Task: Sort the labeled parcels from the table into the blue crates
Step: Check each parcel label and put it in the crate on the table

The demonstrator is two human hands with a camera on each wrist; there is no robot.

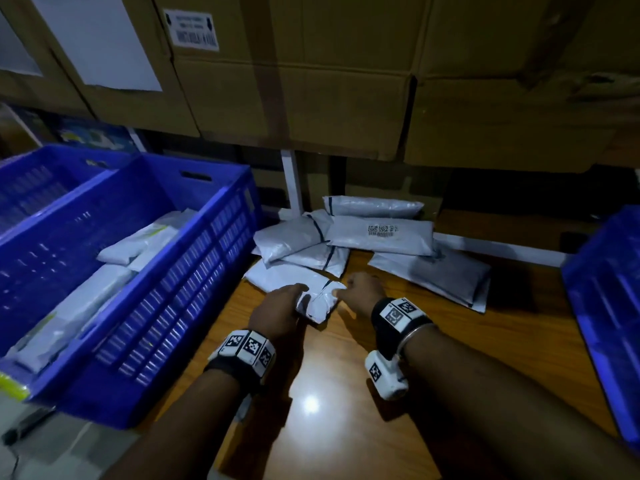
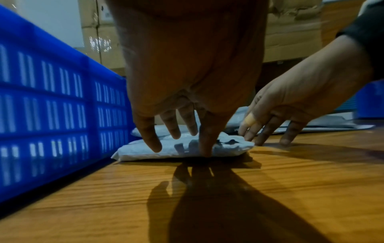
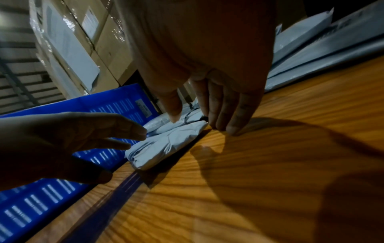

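Parcel (image 2: 187,148) on table (image 2: 270,189) | left-hand fingers (image 2: 205,141) spread, touching it | right-hand fingers (image 2: 249,131) straight, touching its edge

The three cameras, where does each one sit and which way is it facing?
Head: worn on the head, looking down at the table; both forearms, left hand and right hand show.
Left wrist: low over the table, facing the nearest parcel; both hands show.
Right wrist: low, facing the blue crate; both hands show.
Shared: all three see that parcel.
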